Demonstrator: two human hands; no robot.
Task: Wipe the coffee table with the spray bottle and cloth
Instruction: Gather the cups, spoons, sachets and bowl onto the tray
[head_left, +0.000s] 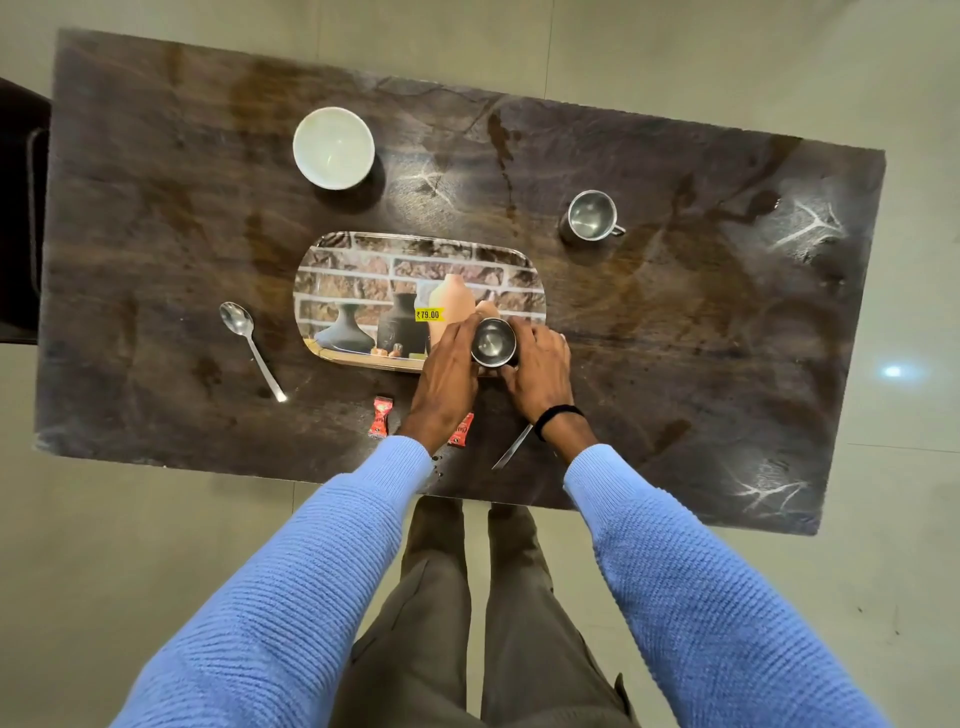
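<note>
Even, fairly bright indoor light falls from above. The dark glossy surface (675, 322) throws back star-shaped white glare patches near its right edge and one beside the white bowl (333, 147), which casts a soft shadow to its lower right. A small bright reflection sits on the pale floor (893, 371) at right. The wide lens bends the surface's edges and stretches the blue sleeves (291, 582) toward the bottom corners. Focus is reasonably sharp at centre, softer outward.

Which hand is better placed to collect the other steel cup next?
Right, probably. The second steel cup stands far right of the tray, nearer the right hand; the left hand would have to cross over.
</note>
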